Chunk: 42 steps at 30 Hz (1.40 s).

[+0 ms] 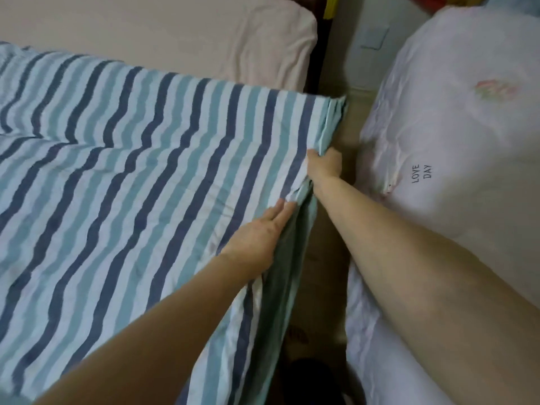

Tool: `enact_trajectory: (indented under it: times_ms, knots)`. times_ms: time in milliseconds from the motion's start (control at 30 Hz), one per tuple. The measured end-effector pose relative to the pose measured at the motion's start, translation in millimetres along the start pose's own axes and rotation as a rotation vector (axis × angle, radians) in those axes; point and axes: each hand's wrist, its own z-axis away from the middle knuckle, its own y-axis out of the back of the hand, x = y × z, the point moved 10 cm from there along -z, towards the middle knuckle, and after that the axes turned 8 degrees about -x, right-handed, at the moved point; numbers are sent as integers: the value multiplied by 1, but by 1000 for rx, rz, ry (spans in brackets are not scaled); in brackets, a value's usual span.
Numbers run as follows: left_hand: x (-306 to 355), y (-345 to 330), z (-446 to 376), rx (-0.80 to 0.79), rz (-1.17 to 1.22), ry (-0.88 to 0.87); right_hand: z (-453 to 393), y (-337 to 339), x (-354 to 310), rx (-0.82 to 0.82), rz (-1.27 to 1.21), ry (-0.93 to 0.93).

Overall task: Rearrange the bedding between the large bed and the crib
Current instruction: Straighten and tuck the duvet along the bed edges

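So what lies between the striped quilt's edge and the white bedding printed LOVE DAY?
Head view: only a bare tan gap, crossed by the right hand gripping the striped quilt.

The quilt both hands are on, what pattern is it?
Quilt: dark blue, teal and white stripes, head view.

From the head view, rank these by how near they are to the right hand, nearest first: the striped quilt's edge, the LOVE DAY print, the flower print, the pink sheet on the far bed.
From the right hand:
1. Striped quilt's edge, in its grip.
2. LOVE DAY print, right of the hand on the white bedding.
3. Flower print, farther right and up.
4. Pink sheet, top left beyond the quilt.
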Motion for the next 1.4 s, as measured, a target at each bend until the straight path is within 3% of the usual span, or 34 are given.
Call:
enact_trajectory:
  times_ms: [100, 233, 333, 567, 833, 1000, 1067, 1100, 1200, 1333, 1400]
  knots:
    - [-14, -23, 8, -95, -92, -37, 3, -11, 53, -53, 90, -265]
    - [-33, -33, 33, -8, -111, -86, 67, -23, 66, -166, 275, -185]
    - [-41, -47, 84, -25, -248, -98, 141, -32, 81, -192, 218, -171]
    - [-84, -118, 208, -52, -631, -18, 287, -76, 140, -329, 33, -395]
    - [-92, -103, 237, 255, -492, 9, 334, -62, 150, -122, 124, -230]
    - [-76, -70, 268, 466, -280, -129, 344, -35, 111, -88, -23, -86]
    - [-60, -71, 280, 503, -274, -185, 350, -20, 104, -56, 41, 1]
    - [-52, -79, 283, 491, -297, -213, 354, -17, 109, -57, 135, 11]
    - [-54, -126, 275, 263, -382, -168, 366, -25, 146, -110, 417, -120]
    - [-62, -140, 274, 258, -323, -194, 374, -21, 157, 10, 557, 0]
    - [-78, -174, 268, 16, -370, -113, 375, -37, 185, -120, 705, -92]
